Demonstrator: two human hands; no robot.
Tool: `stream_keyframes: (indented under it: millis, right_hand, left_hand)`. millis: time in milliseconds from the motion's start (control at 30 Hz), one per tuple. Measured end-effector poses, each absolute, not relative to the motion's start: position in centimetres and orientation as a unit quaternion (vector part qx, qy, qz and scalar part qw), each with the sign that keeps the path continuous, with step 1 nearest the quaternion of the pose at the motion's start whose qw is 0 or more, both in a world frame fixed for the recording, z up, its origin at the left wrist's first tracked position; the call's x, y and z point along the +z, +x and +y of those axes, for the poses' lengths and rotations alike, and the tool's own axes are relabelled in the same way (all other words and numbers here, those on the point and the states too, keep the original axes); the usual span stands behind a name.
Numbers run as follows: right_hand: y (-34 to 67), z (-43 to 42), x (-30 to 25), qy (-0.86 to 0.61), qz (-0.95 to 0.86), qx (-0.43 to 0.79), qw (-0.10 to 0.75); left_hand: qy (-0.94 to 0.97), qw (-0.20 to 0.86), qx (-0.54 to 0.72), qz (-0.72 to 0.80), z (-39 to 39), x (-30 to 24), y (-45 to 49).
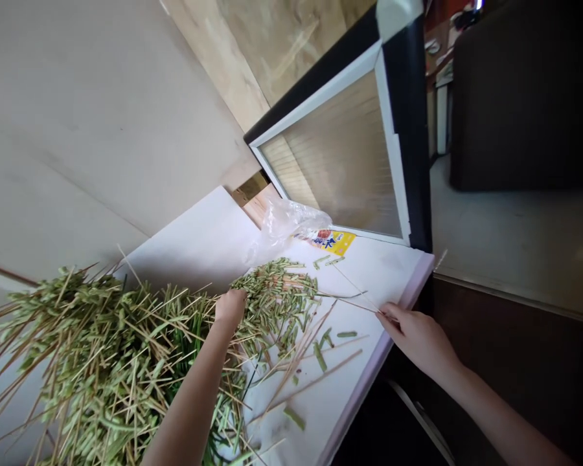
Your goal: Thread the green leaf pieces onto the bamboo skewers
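Thin sticks (350, 303) span the counter's (383, 259) right side, their right ends pinched in the right hand (392, 318); a light, level pull should spare them snapping. The left hand (230, 306) curls against the green pieces (284, 285), though I cannot tell what it grips.

Left hand (230, 306), right hand (411, 333), both forearms (192, 391) bare.
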State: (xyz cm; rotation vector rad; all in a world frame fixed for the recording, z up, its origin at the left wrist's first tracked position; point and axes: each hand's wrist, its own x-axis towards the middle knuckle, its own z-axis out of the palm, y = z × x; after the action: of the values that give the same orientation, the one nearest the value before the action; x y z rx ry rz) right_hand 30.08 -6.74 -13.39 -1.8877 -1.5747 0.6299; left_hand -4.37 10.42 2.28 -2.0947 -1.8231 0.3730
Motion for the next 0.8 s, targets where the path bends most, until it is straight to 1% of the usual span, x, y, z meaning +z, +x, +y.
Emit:
stream_keyframes:
  millis: [167,233,333,367,467,533,633,800]
  right_hand:
    - [29.7,-7.1,-13.9,-0.701,-0.594,0.241,0.313]
    - [29.7,-7.3,-13.9,-0.697,-0.599,0.237,0.316]
    - [29.7,-7.6,-14.4,-0.684,-0.603,0.234,0.337]
    - [29.7,-7.6,-14.7,-0.679,-0.6,0.235,0.352]
    - [29.6,-7.3,-16.0,-0.677,-0.596,0.228,0.366]
    - [29.6,-7.3,-16.6,-0.675,-0.601,0.211,0.371]
    - [29.6,-7.7,-16.5,-0.683,-0.597,0.19,0.376]
    - [29.6,-9.3,-14.5,-0.71,-0.572,0.165,0.376]
  left_hand:
    - [-0.772,0.11,-0.018,-0.625,5.5,4.1,-4.5]
    - [-0.781,0.056,-0.131,-0.608,2.2,3.7,-5.3]
    - [-0.739,-0.073,-0.366,-0.561,-3.5,1.2,-6.9]
    - [-0.71,-0.104,-0.424,-0.553,-5.4,-0.1,-7.5]
    - [-0.628,-0.173,-0.527,-0.546,-9.6,-4.3,-9.0]
    - [-0.59,-0.187,-0.568,-0.543,-11.2,-6.8,-9.6]
    - [-0.568,-0.201,-0.579,-0.549,-12.1,-8.9,-9.6]
    - [-0.544,-0.274,-0.593,-0.527,-12.3,-9.3,-8.6]
